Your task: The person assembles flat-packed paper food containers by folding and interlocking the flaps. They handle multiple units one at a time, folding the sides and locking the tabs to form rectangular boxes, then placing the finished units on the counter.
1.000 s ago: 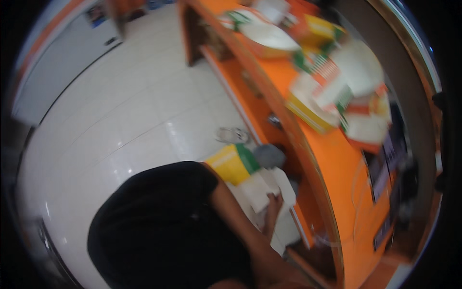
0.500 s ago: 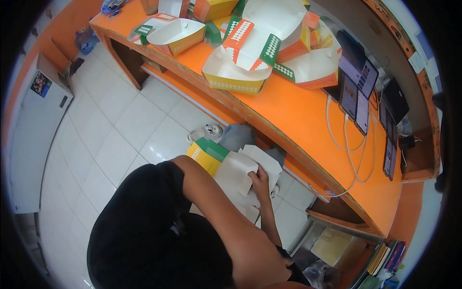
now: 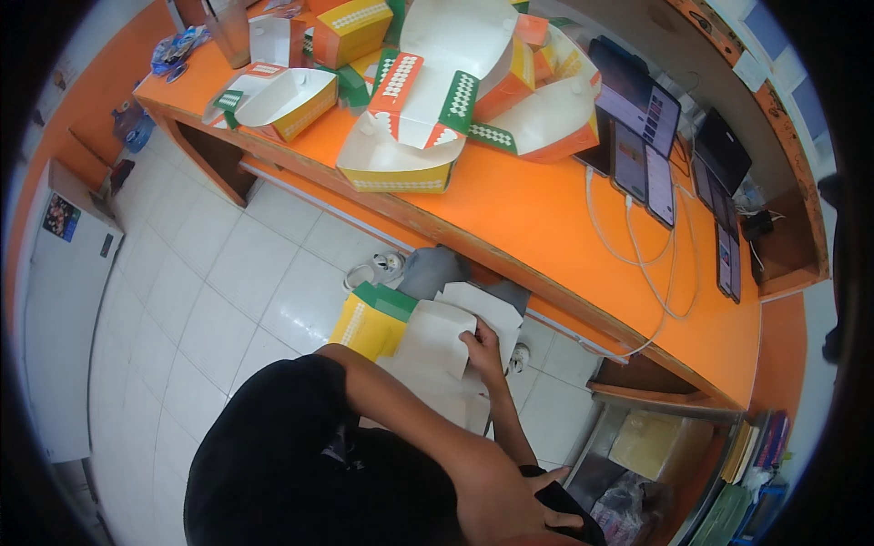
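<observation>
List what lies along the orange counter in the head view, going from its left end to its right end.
Clear plastic bag → open white and orange box → big unfolded carton → dark tablets → white cables.

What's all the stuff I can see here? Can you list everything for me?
Flat box blanks: a stack, white with yellow and green parts, low down under the counter.
Counter: one, orange, across the upper middle.
Folded food boxes: several, white, orange, yellow and green, piled on the counter's far end.
Tablets and phones: several, dark, on the counter at right, white cables trailing.
Floor tiles: white, at left.
White cabinet: one, far left.
Bagged items on a shelf: lower right.
Black shirt: the person's own.
Left hand: on the blanks.
Right hand: at the bottom edge, resting against the body.
</observation>
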A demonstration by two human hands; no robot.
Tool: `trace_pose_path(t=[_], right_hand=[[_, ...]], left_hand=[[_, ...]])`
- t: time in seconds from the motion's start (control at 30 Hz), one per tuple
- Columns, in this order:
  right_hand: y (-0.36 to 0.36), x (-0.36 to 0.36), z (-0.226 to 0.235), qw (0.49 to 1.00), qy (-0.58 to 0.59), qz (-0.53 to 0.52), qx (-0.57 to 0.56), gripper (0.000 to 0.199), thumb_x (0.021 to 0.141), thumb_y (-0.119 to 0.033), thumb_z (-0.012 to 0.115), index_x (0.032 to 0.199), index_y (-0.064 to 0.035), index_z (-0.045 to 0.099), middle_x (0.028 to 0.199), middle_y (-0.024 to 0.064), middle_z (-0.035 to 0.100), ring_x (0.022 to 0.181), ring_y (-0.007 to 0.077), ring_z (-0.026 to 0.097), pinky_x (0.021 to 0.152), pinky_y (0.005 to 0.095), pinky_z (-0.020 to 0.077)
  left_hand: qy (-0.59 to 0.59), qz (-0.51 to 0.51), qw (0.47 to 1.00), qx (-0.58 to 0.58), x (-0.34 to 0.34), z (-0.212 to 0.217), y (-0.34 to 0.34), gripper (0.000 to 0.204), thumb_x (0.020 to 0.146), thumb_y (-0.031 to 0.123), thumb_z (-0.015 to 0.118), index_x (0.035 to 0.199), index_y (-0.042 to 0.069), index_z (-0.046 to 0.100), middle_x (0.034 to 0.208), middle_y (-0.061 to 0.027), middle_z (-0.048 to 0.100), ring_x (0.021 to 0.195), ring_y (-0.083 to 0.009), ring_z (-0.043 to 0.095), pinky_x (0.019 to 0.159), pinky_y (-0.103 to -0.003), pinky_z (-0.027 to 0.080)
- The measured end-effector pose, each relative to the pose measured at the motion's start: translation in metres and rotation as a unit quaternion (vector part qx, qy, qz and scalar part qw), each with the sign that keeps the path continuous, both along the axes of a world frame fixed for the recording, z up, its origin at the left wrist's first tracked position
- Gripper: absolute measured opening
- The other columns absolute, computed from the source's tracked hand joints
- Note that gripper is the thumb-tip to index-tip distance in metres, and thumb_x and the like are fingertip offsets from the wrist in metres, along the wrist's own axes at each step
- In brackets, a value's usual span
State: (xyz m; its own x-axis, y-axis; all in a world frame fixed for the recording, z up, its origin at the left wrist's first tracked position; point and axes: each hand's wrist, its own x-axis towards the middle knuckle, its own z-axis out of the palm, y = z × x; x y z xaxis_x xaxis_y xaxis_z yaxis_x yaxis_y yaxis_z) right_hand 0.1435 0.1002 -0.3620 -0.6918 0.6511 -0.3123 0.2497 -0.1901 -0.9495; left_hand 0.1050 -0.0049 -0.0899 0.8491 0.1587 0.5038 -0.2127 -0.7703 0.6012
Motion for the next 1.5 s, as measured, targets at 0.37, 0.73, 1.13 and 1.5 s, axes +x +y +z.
trace_pose_path(t=[0.37, 0.73, 1.13, 1.5], right_hand=[[-0.001, -0.002, -0.005, 1.0, 0.03, -0.003, 0.008, 0.04, 0.08, -0.004, 0.054, 0.12, 0.0014, 0.055, 0.096, 0.0067, 0.063, 0.085, 0.0117, 0.058, 0.074, 0.025, 0.0465], [-0.002, 0.002, 0.003, 1.0, 0.025, -0.015, 0.003, 0.039, 0.081, -0.004, 0.054, 0.12, 0.0019, 0.054, 0.098, 0.0065, 0.064, 0.087, 0.0123, 0.059, 0.077, 0.0252, 0.0468], [0.002, 0.038, 0.045, 0.981, 0.106, -0.118, -0.114, 0.036, 0.093, -0.008, 0.048, 0.128, -0.0044, 0.051, 0.125, 0.005, 0.055, 0.113, 0.0134, 0.049, 0.098, 0.0254, 0.0369], [-0.01, 0.029, 0.069, 0.96, 0.068, -0.254, 0.093, 0.057, 0.085, -0.009, 0.061, 0.137, -0.0058, 0.037, 0.131, 0.0118, 0.046, 0.119, 0.023, 0.045, 0.1, 0.0308, 0.0352]], left_hand=[[-0.082, -0.085, 0.992, -0.046, 0.064, -0.005, 0.011, 0.047, 0.091, 0.031, 0.052, 0.129, 0.004, 0.047, 0.14, -0.0176, 0.036, 0.125, -0.0278, 0.041, 0.1, -0.055, 0.024], [-0.131, -0.185, 0.957, -0.179, 0.025, -0.025, -0.003, 0.047, 0.092, 0.03, 0.055, 0.129, 0.002, 0.047, 0.145, -0.0159, 0.031, 0.124, -0.0269, 0.041, 0.103, -0.044, 0.029], [-0.058, 0.697, 0.64, -0.317, -0.125, -0.148, -0.013, 0.053, 0.082, 0.029, 0.069, 0.124, 0.004, 0.049, 0.118, -0.0165, 0.055, 0.113, -0.0298, 0.051, 0.096, -0.037, 0.038], [-0.179, 0.548, 0.557, -0.598, -0.09, -0.202, -0.003, 0.044, 0.097, 0.035, 0.045, 0.13, 0.007, 0.045, 0.104, -0.009, 0.058, 0.098, -0.0168, 0.054, 0.087, -0.027, 0.042]])
